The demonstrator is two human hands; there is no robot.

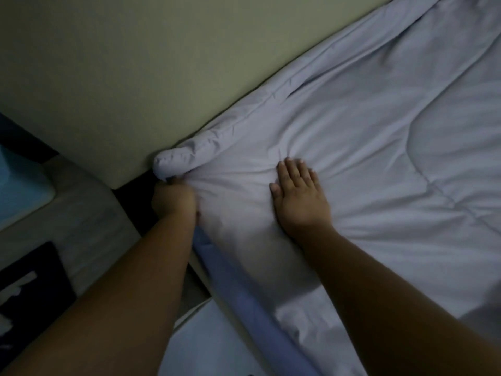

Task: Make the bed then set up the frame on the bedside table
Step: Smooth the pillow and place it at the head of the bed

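Observation:
A pale lilac quilted comforter (379, 164) covers the bed, wrinkled around its near-left corner by the headboard (113, 85). My left hand (174, 199) is closed on that corner of the comforter at the bed's edge. My right hand (299, 196) lies flat on the comforter with fingers spread, just right of the bunched corner. A dark picture frame (32, 278) lies flat on the bedside table (89, 221) at the lower left, partly cut off by the view's edge.
A darker blue sheet edge (238, 289) runs down the bed's side below my left hand. A light blue object (19, 185) sits at the far left on the table. A dark gap separates the table and the bed.

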